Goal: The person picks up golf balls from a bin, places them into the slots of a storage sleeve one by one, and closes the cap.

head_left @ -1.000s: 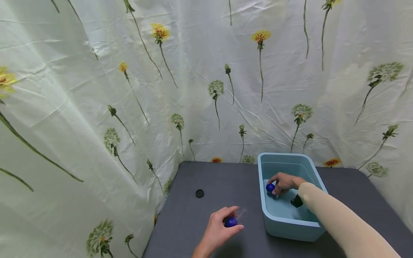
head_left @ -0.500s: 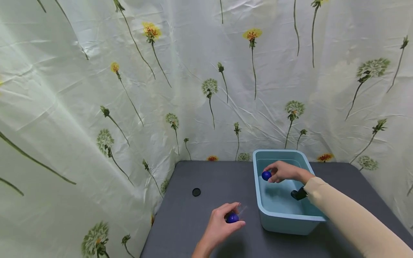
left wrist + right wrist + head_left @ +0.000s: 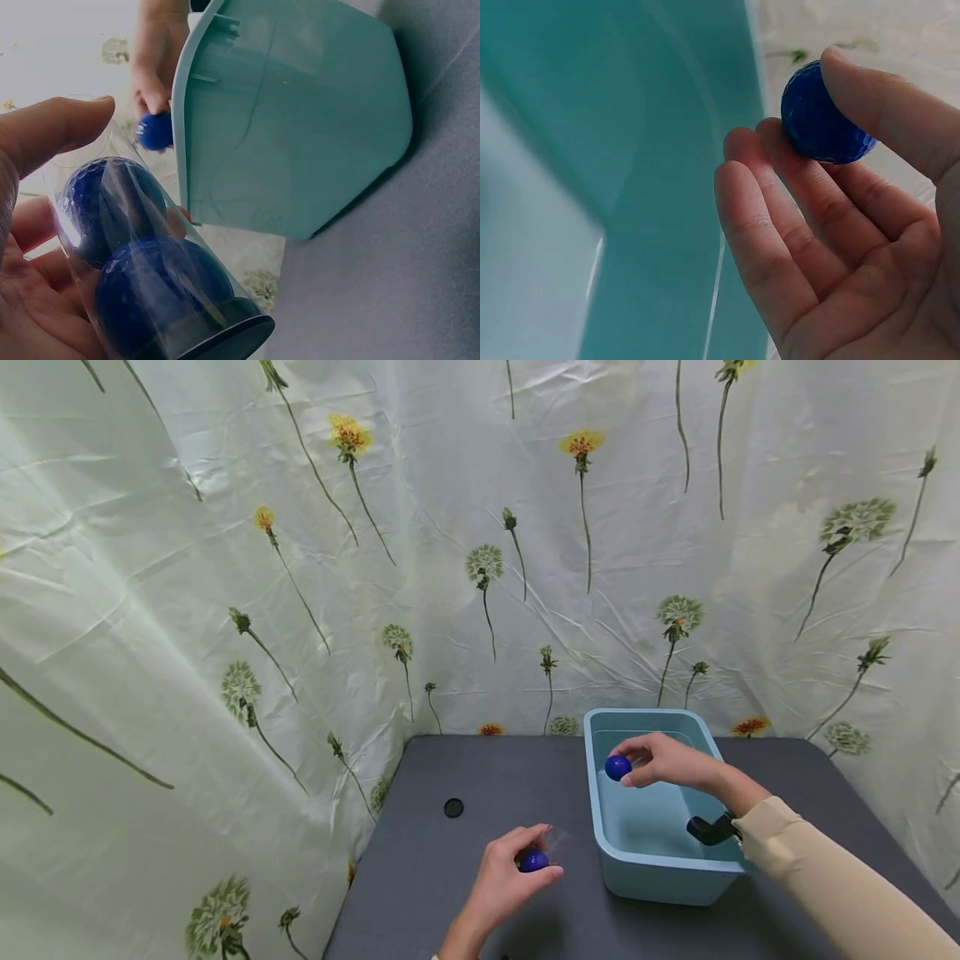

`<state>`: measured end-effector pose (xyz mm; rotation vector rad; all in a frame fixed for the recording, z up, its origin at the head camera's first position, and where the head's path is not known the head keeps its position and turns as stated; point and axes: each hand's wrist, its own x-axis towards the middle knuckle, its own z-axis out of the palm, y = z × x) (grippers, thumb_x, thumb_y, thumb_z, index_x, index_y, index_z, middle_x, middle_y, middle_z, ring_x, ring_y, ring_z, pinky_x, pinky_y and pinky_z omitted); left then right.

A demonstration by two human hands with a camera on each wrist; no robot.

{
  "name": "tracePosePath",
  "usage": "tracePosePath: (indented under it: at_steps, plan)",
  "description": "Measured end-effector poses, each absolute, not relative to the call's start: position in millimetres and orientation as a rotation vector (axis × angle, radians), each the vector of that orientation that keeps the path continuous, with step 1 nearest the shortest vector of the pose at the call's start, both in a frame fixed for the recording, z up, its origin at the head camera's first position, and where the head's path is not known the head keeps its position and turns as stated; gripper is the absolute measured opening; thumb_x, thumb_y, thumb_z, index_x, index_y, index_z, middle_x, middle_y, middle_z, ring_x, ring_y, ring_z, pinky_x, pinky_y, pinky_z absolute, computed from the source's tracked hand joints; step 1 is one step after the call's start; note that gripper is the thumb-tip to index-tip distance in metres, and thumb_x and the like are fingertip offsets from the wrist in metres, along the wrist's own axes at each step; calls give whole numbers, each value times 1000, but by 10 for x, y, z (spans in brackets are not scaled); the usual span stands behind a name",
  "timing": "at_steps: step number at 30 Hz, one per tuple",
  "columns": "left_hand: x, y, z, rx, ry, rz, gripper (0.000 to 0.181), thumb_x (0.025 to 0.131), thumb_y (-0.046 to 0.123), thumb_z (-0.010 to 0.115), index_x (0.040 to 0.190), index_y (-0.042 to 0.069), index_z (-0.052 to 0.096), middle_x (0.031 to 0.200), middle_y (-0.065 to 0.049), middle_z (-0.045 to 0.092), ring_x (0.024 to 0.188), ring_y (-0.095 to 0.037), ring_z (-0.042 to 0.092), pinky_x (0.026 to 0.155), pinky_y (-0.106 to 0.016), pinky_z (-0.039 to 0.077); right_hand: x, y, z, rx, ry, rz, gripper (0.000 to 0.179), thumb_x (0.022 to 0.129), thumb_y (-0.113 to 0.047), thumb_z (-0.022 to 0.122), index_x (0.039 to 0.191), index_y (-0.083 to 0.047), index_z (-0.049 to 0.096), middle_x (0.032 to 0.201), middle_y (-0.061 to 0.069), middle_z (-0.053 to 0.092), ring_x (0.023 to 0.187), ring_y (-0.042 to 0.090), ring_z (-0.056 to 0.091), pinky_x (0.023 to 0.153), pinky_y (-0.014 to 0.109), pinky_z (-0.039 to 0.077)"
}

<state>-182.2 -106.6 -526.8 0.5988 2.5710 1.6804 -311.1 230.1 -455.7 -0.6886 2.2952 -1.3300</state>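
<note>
My left hand (image 3: 504, 878) grips a clear plastic tube (image 3: 150, 217) over the table, left of the light blue bin (image 3: 660, 885). Two blue dimpled golf balls (image 3: 112, 210) sit inside the tube, one upon the other, above a black end cap (image 3: 229, 334). The tube's upper end has no cap on it, and the left thumb lies along it. Above the bin's left part, my right hand (image 3: 675, 764) pinches another blue golf ball (image 3: 821, 120) between thumb and fingertips. The other right fingers extend below the ball in the right wrist view.
A round black cap (image 3: 453, 807) lies on the dark grey table (image 3: 525, 768), left of the bin. The black wrist camera (image 3: 711, 831) on the right arm hangs over the bin's interior. A flowered curtain (image 3: 450, 610) hangs behind and to the left of the table.
My right hand has lifted the golf ball from the bin's floor to about rim height. The left hand still holds the tube at nearly the same place. The head view has shifted slightly.
</note>
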Motion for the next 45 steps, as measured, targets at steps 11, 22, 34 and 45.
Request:
tracePosePath:
  at_steps: [11, 22, 34, 45]
  plan:
    - [-1852, -1116, -5278, 585, 2587, 1707, 47, 85, 40, 82, 126, 23, 69, 107, -3, 67, 91, -11, 60, 76, -24, 53, -2707, 2052, -4486, -741, 2288, -1521, 42, 92, -17, 75, 131, -7, 62, 111, 14, 67, 92, 31, 67, 77, 41, 57]
    - [-1881, -1103, -5226, 643, 2638, 1746, 46, 84, 39, 82, 126, 26, 68, 103, 2, 67, 88, -10, 62, 74, -25, 55, -2390, 1781, -4507, -690, 2313, -1644, 46, 92, -21, 76, 135, -15, 61, 115, 10, 67, 94, 33, 67, 76, 42, 57]
    - [-1875, -1101, -5197, 674, 2655, 1744, 47, 85, 37, 82, 128, 23, 68, 103, 3, 66, 87, -9, 62, 75, -25, 55, -2236, 1453, -4619, -814, 2313, -1607, 41, 92, -19, 77, 130, -10, 64, 113, 10, 66, 89, 31, 67, 72, 37, 58]
    - [-1857, -1101, -5191, 722, 2636, 1737, 46, 85, 34, 82, 127, 19, 68, 104, -7, 68, 87, -9, 62, 75, -25, 55, -2175, 1329, -4659, -849, 2329, -1547, 41, 90, -21, 78, 128, -12, 65, 110, 5, 68, 87, 27, 65, 68, 35, 57]
